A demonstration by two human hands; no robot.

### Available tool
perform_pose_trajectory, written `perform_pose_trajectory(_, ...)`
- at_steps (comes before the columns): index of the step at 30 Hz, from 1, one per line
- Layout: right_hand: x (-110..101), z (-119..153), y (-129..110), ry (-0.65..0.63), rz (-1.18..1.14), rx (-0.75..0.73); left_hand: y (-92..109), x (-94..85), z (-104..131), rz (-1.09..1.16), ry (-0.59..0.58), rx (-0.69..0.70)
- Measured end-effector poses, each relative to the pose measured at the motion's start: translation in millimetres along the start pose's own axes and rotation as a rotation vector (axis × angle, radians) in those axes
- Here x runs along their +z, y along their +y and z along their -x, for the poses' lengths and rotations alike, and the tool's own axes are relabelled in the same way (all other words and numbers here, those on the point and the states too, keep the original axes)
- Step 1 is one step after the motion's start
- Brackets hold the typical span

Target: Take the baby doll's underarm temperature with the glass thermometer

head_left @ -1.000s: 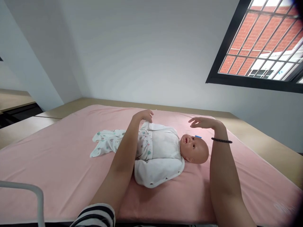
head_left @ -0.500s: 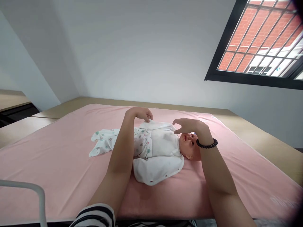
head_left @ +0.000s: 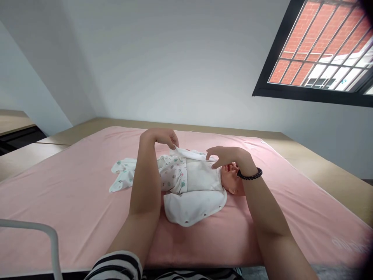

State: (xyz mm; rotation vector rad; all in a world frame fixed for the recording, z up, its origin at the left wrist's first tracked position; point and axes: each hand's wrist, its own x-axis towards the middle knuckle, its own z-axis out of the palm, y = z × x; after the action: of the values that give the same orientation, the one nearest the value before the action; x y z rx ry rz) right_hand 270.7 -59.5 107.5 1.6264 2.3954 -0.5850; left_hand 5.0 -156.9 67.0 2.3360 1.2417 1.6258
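Note:
A baby doll [head_left: 231, 182] lies on its back with its head to the right, partly behind my right wrist. It wears patterned white pants [head_left: 176, 175] and a white top [head_left: 202, 175]. A white baby garment is spread open, its near flap [head_left: 194, 208] lying flat toward me. My left hand [head_left: 164, 137] is closed, pinching the raised corner of the far flap [head_left: 194, 154] between thumb and fingers. Over the doll's neck, my right hand [head_left: 227, 155] is open, thumb and fingers apart, at that flap's right end; whether it touches the cloth I cannot tell.
A pink sheet [head_left: 87, 206] covers most of the wooden table [head_left: 309, 159]. The wall stands behind, with a barred window [head_left: 317, 46] at upper right. A grey metal rail [head_left: 35, 225] curves in at the lower left.
My left hand has moved left and slightly up with the far flap's corner, drawing its edge straighter. My right hand has shifted a little left along the flap.

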Motion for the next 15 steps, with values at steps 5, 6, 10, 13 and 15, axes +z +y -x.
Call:
perform_pose_trajectory(5, 3.3, -7.3, -4.0, -0.09, -0.019, 0.041, -29.0, -0.3, -5.5, -0.107, -0.095, 0.041)
perform_pose_trajectory(6, 4.7, -9.7, -4.5, -0.098, -0.016, 0.037, -33.7, -1.6, -8.9, -0.089, -0.106, 0.045)
perform_pose_trajectory(10, 9.6, -15.6, -4.7, -0.093, -0.013, 0.028, -49.0, -5.9, -27.0, -0.008, -0.193, 0.019)
perform_pose_trajectory(13, 11.4, -15.0, -6.0, -0.057, -0.06, 0.03, -58.7, -6.8, -45.7, -0.048, -0.332, -0.052)
perform_pose_trajectory(15, 12.4, -14.4, -9.2, -0.027, -0.068, 0.017, -64.8, -6.7, -63.9, -0.091, -0.467, -0.105)
